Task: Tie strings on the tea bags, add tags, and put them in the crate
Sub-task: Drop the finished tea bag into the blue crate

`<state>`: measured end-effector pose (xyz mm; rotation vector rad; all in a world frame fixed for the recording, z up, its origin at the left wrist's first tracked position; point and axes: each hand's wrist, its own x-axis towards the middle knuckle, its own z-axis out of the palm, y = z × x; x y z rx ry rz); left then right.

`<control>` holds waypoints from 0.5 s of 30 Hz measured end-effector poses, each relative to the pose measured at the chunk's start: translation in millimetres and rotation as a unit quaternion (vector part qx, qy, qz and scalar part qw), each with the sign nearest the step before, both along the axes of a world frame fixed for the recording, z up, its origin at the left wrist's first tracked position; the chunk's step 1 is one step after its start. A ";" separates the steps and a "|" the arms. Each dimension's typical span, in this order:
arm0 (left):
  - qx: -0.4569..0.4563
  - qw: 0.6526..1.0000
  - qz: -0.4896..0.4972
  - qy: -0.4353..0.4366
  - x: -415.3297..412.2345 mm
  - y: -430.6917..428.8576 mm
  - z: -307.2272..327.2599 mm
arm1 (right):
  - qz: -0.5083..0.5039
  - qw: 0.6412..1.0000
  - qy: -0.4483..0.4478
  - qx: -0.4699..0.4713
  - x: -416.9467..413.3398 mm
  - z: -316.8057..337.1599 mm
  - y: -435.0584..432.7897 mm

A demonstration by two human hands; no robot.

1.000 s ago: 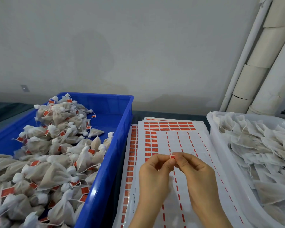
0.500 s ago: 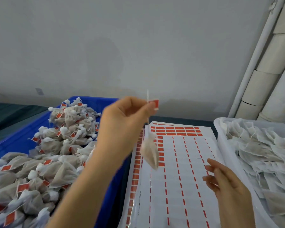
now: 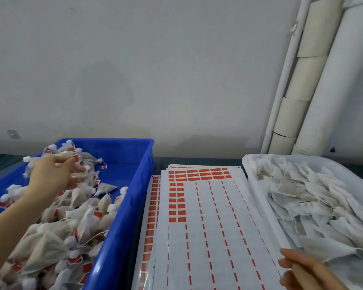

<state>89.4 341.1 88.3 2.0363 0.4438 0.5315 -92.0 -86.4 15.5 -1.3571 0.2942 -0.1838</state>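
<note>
Dark worktop [image 3: 199, 160] under a grey wall: blue crate [image 3: 134, 206] heaped with tied, tagged tea bags [image 3: 50, 243], white tray [image 3: 258, 197] full of untied bags [image 3: 314, 195], so well begun but far from done. Left hand [image 3: 48, 174] low over the heap, fingers [image 3: 78, 168] loosely curled, grip impossible to tell; right hand [image 3: 304, 271] empty, fingers relaxed beside the tag sheets [image 3: 214, 227].

Open lane between two bins

The blue crate [image 3: 144, 174] is heaped with tied tea bags [image 3: 57, 237] in its near and left parts, with the left hand [image 3: 48, 176] spread above the pile; bare floor is seen only in its far right corner. Flat tag sheets [image 3: 214, 237] are laid between the crate's wall and the rim of the white tray [image 3: 254, 183], where the right hand [image 3: 304, 271] is rested.
</note>
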 end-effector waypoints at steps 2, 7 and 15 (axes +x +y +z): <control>0.007 1.000 -0.010 0.023 12.5 9.5 -16.0 | -0.001 1.000 0.000 0.008 -6.7 -0.5 -3.9; -0.010 0.987 -0.027 0.155 37.0 24.8 -62.8 | -0.043 0.998 -0.031 0.033 -14.7 14.3 -10.5; 0.007 0.980 -0.025 0.199 50.4 37.6 -113.6 | -0.152 0.970 -0.059 -0.182 -15.4 18.4 -51.3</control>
